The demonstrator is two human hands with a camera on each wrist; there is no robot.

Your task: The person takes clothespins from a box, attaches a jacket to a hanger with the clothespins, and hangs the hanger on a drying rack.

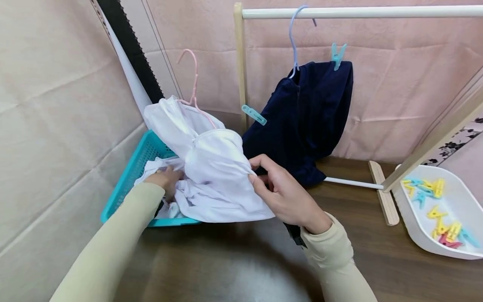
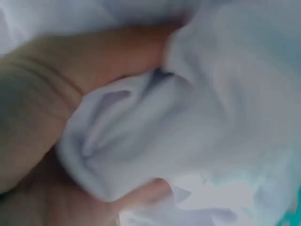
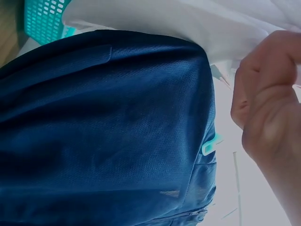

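Observation:
A white garment (image 1: 222,176) with a pink hanger (image 1: 194,84) in its neck lies draped over the turquoise basket (image 1: 126,188). At its right edge my right hand (image 1: 283,195) pinches the cloth between thumb and fingers. My left hand (image 1: 166,181) is down at the basket; in the left wrist view its thumb and fingers grip a bunched fold of white fabric (image 2: 141,127). Just beyond the right hand hangs a dark navy garment (image 1: 302,113) on a blue hanger (image 1: 292,37), with one turquoise clothespin (image 1: 338,56) at its shoulder and another clothespin (image 1: 254,115) at its left side.
A wooden rack with a white top bar (image 1: 358,12) stands at the back, its foot (image 1: 384,193) on the brown table (image 1: 234,260). At the right is a white tub (image 1: 419,235) with several yellow, blue and red clothespins (image 1: 441,226). Pink cloth (image 1: 396,84) covers the wall behind.

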